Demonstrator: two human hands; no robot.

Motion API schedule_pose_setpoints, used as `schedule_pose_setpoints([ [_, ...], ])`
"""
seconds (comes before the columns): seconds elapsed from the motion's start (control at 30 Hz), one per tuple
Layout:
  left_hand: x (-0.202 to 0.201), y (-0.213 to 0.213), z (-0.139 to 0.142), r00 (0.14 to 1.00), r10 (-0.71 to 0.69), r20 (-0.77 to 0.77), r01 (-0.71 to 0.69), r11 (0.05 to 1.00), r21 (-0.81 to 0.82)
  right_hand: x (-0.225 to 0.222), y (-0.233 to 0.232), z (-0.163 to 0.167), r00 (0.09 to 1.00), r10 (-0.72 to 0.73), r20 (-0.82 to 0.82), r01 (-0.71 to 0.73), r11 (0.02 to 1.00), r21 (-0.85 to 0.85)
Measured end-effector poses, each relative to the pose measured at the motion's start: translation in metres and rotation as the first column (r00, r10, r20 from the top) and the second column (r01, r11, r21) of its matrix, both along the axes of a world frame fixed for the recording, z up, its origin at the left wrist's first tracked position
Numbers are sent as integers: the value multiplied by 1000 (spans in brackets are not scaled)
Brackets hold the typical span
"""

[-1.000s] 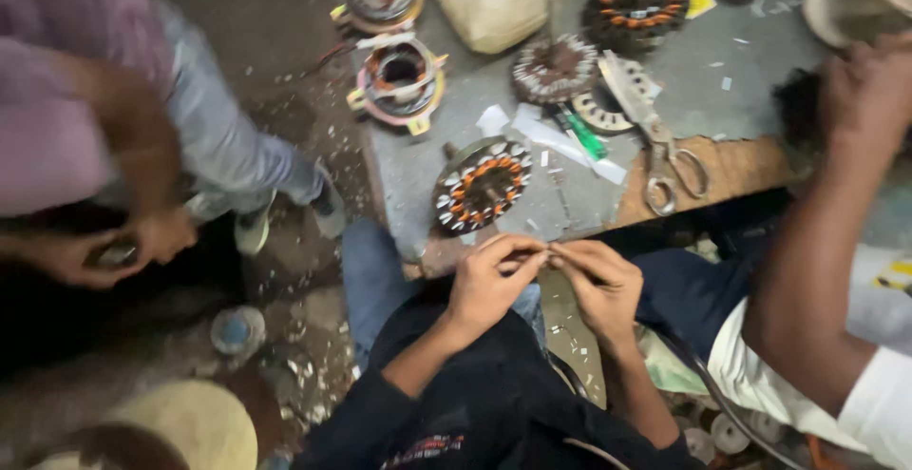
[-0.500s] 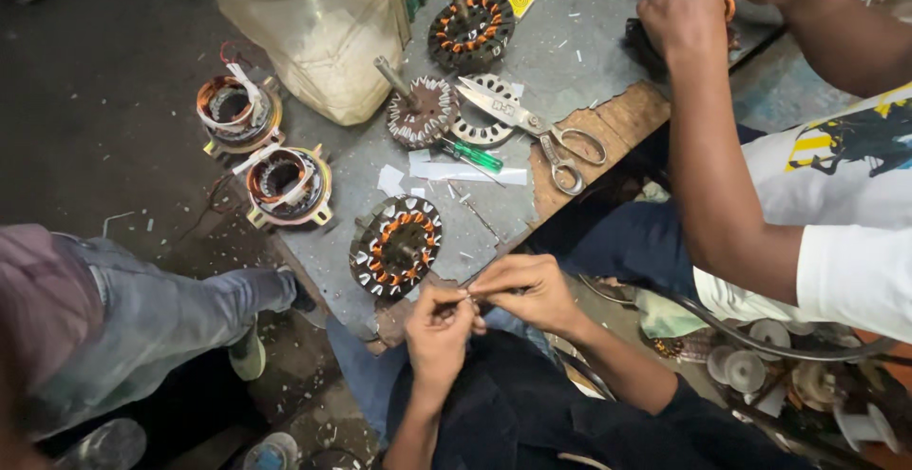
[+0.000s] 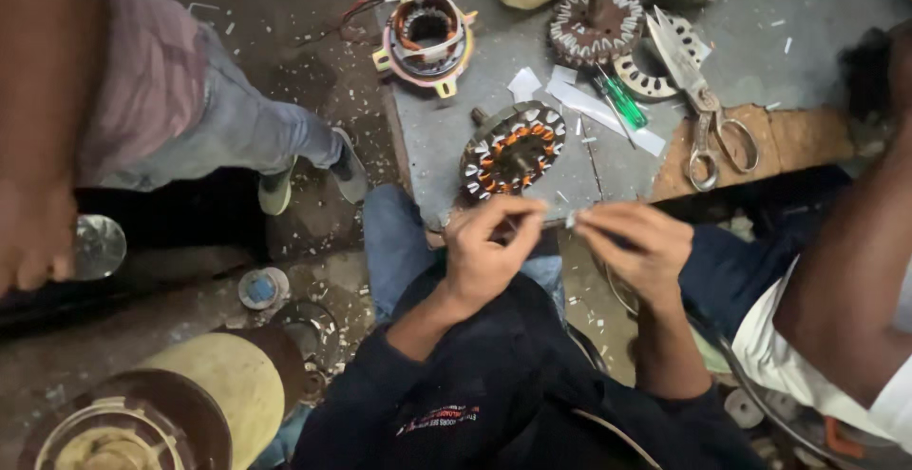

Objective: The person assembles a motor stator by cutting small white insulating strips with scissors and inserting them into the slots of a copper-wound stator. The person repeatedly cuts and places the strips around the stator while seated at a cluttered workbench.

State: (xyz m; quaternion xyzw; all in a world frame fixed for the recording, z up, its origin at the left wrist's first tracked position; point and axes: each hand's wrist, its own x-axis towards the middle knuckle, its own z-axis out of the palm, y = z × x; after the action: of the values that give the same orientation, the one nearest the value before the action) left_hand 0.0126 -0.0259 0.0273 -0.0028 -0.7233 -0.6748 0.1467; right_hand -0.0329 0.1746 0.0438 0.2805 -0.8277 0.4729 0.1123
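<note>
Nearest, the left hand (image 3: 489, 247) and the right hand (image 3: 635, 242) meet above the person's lap, at the near edge of the grey bench (image 3: 446, 147). Both sets of fingers are pinched shut on a small pale strip (image 3: 570, 218), seemingly a slip of insulating paper, stretched between thumb and forefinger tips; most of it is hidden. Judged light, thin, flexible, easily creased; best held by its ends with fingertips only. At twelve o'clock from the hands, just beyond them, lies a wound stator (image 3: 513, 150) with orange coils: heavy, rigid, its wire delicate, best lifted by the outer iron rim. Further, at one o'clock, a green-handled screwdriver (image 3: 622, 101) lies on white paper strips (image 3: 579, 104), with scissors (image 3: 703, 114) beside them. Farthest, another toothed core (image 3: 594, 28) and a yellow-framed stator (image 3: 426, 33) at eleven o'clock.
</note>
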Motion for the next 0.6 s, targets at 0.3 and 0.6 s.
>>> schedule_pose_setpoints([
  [0.3,-54,-31,12,998,56,22,-60,932,357,-4,-25,-18,978,-167,121,188,965,-185],
  [0.6,-22,-4,-7,993,13,116,-54,931,362,-6,-60,-19,986,-132,105,161,921,-356],
])
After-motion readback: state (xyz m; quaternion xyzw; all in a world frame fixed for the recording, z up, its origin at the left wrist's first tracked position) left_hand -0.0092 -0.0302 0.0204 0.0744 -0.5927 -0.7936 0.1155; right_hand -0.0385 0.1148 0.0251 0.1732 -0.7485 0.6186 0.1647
